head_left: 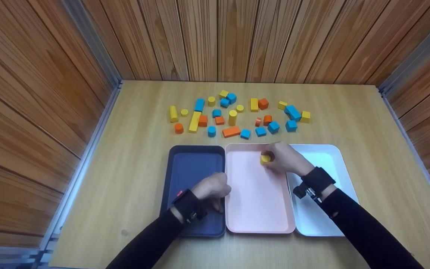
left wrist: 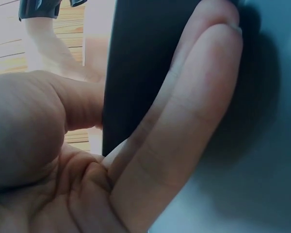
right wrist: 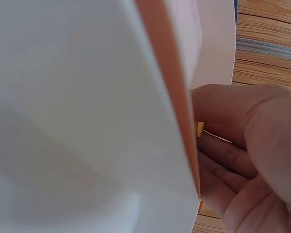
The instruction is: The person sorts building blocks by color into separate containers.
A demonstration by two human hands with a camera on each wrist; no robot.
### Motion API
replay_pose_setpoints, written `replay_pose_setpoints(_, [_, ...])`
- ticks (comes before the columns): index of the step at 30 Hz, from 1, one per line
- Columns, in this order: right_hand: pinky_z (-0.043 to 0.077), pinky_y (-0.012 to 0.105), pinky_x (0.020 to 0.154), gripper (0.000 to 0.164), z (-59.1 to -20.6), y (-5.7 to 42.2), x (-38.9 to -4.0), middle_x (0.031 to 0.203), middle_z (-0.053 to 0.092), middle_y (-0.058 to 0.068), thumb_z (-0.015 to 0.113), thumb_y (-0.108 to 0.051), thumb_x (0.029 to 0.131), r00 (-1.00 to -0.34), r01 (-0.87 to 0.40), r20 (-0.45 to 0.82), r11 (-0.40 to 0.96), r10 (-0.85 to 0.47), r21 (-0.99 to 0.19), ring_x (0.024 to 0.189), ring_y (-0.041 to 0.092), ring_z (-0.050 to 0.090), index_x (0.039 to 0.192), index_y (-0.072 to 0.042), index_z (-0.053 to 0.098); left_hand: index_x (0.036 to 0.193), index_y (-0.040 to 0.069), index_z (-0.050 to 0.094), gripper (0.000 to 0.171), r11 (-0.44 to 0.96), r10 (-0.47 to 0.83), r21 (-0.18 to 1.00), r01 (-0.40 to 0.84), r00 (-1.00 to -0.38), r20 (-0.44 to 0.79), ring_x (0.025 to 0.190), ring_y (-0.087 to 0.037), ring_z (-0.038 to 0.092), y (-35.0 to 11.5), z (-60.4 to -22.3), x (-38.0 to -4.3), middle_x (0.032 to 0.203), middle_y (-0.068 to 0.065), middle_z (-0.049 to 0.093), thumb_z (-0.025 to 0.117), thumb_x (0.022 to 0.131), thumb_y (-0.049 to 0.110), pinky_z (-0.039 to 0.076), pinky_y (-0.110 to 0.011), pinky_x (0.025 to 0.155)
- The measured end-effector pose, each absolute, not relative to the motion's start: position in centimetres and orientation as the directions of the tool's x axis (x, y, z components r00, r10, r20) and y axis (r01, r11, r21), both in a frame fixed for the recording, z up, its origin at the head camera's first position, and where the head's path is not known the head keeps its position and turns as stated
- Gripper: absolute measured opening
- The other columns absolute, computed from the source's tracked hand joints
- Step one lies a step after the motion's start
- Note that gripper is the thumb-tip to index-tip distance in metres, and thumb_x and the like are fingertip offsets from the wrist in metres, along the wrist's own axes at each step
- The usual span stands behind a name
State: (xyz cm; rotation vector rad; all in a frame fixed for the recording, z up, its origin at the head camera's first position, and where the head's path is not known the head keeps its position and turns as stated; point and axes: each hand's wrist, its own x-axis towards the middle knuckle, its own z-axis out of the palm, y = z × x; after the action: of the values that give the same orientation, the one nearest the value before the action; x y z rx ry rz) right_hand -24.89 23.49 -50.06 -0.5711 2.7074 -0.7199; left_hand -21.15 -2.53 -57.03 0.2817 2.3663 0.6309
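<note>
My right hand pinches a small yellow cylinder block between thumb and fingers over the far end of the pink tray. In the right wrist view, only a sliver of the yellow block shows behind the tray wall. My left hand holds the right wall of the navy tray. The left wrist view has the thumb on one side of that dark wall and the long fingers inside the tray. A small red piece peeks out beside the left wrist.
A white tray stands right of the pink one, under my right forearm. Beyond the trays, several yellow, blue and orange blocks lie scattered on the wooden table. Wood-panelled walls rise at the back and both sides.
</note>
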Motion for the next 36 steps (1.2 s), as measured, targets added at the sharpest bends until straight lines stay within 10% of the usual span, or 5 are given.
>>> replay_pose_setpoints(15, [0.057,0.038,0.085,0.027,-50.3,23.5,-24.3,0.101,0.070,0.006,0.079,-0.012,0.088,-0.900,-0.273,-0.166,0.818,-0.404,-0.507,0.091,0.025,0.061,0.116,-0.009,0.076,0.085,-0.001,0.064,0.019,0.849,0.331,0.526,-0.046,-0.730,-0.598,0.045,-0.024,0.069,-2.4,-51.5,-19.2,0.057,-0.015,0.069,0.050,0.093,0.008,0.059,-0.031,0.053])
replay_pose_setpoints(23, [0.057,0.038,0.084,0.027,-50.5,23.4,-24.3,0.101,0.069,0.006,0.079,-0.011,0.088,-0.899,-0.295,-0.141,0.811,-0.415,-0.505,0.090,0.025,0.062,0.115,-0.008,0.076,0.086,0.001,0.064,0.013,0.846,0.371,0.530,0.058,-0.777,-0.508,0.067,-0.026,0.073,-2.8,-50.4,-18.3,0.091,-0.020,0.072,0.055,0.091,0.009,0.060,-0.032,0.083])
replay_pose_setpoints(30, [0.058,0.039,0.087,0.030,-50.6,23.6,-24.5,0.103,0.069,0.006,0.080,-0.011,0.087,-0.887,-0.341,-0.120,0.809,-0.445,-0.480,0.093,0.024,0.062,0.116,-0.008,0.074,0.081,0.002,0.059,0.016,0.806,0.355,0.587,-0.082,-0.726,-0.589,0.047,-0.025,0.070,-2.9,-50.3,-18.6,0.055,-0.015,0.068,0.049,0.091,0.008,0.054,-0.029,0.044])
replay_pose_setpoints(36, [0.061,0.041,0.089,0.040,-50.0,23.7,-24.3,0.109,0.071,0.005,0.081,-0.011,0.087,-0.869,-0.351,-0.141,0.793,-0.474,-0.498,0.094,0.024,0.064,0.125,-0.009,0.070,0.081,0.002,0.059,0.016,0.798,0.347,0.592,-0.114,-0.716,-0.606,0.045,-0.025,0.069,-2.9,-50.6,-18.5,0.054,-0.016,0.068,0.048,0.092,0.007,0.049,-0.026,0.039])
